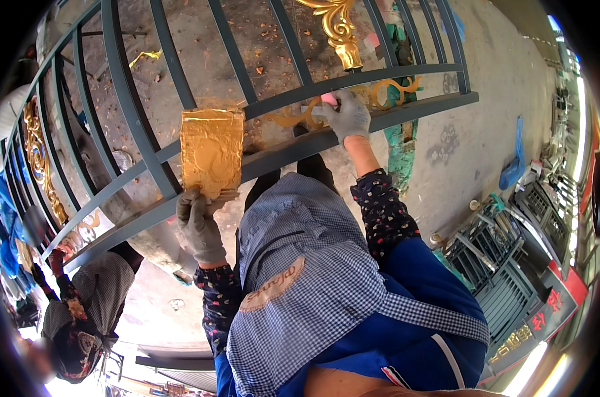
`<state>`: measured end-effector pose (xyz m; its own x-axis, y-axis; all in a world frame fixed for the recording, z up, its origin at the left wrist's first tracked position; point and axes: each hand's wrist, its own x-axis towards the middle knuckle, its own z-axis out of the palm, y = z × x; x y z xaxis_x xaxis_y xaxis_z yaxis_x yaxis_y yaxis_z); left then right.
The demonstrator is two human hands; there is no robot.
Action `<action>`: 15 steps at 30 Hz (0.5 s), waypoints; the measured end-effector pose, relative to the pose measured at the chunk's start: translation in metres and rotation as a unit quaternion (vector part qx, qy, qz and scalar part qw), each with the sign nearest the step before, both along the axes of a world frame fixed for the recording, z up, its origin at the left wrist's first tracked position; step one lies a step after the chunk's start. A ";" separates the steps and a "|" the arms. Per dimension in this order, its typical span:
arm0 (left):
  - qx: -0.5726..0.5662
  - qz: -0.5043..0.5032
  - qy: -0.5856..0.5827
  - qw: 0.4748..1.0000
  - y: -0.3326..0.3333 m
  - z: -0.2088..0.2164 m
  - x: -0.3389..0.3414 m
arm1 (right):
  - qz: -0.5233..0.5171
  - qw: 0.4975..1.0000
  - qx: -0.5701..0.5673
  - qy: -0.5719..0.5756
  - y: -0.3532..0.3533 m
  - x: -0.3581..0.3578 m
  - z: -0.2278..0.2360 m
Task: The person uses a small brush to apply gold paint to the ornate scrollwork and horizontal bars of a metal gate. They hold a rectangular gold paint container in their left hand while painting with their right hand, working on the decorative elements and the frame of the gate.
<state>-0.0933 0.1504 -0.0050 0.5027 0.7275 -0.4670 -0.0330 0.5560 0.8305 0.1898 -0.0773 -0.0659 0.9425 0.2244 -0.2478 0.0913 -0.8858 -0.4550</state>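
Note:
My left hand (199, 225), in a grey glove, is closed on the lower edge of a flat rectangular palette (212, 145) coated with gold paint. The palette is held over the rails of a dark grey metal railing (290, 149). My right hand (348, 118), also gloved, is closed around a small pink piece (329, 98), mostly hidden by the fingers, so its kind is unclear. That hand is at the gap between the two lower rails, beside a gold scroll ornament (386, 92). Another scroll lies just left of it, partly covered.
A gold cast ornament (343, 40) is fixed among the bars. Green-stained supports (402, 142) run under the railing. At the left, another person (91, 304) is beside the same railing. Dark metal panels (508, 284) are stacked at right, near a blue object (514, 162) on the floor.

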 end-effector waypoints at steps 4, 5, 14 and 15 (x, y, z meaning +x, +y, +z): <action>-0.004 0.007 -0.012 1.000 -0.003 0.000 -0.001 | 0.157 0.984 0.035 -0.070 0.001 -0.008 -0.002; -0.002 0.009 -0.012 1.000 -0.005 0.000 -0.001 | 0.196 0.978 0.028 -0.063 0.000 -0.008 0.002; 0.017 0.063 -0.009 0.998 -0.042 0.012 -0.005 | 0.514 0.857 0.007 -0.040 -0.022 0.031 0.022; 0.015 0.079 -0.004 0.997 -0.047 0.015 -0.005 | 0.535 0.844 0.015 -0.039 -0.023 0.038 0.025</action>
